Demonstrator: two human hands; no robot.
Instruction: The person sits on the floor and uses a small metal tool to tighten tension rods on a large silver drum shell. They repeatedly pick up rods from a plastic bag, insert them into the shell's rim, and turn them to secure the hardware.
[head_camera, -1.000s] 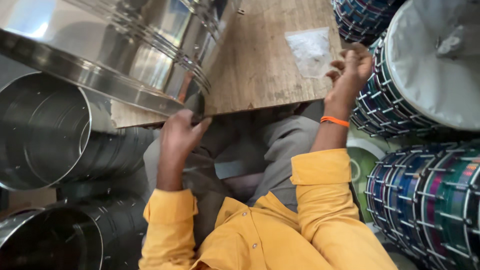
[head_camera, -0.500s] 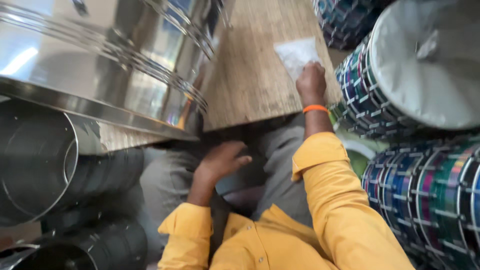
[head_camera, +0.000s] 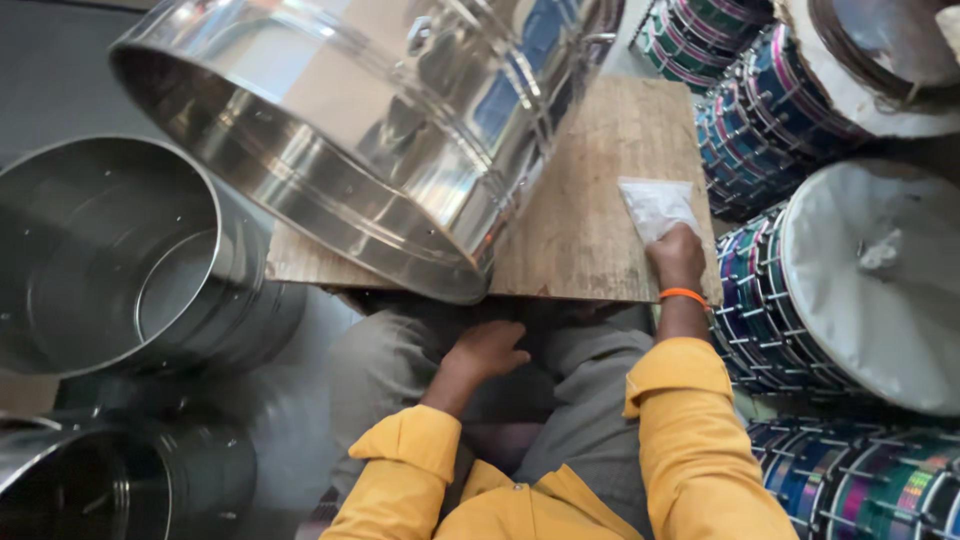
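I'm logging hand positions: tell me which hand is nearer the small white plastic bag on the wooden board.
Right. The right hand rests on the near end of the white plastic bag on the wooden board. The left hand is below the board's edge, over the lap, well apart from it.

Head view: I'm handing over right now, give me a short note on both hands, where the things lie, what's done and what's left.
Left hand: empty, resting on the lap below the board's edge, touching none of the work things.
Right hand: on the small white plastic packet; whether it grips it or only presses on it cannot be told.
Things: the packet lies on the wooden board; the large steel drum shell lies tilted on the board's left part, held by no hand.
Done: hand is on the packet.
Left: the packet is not yet lifted or opened; the shell is unattended.
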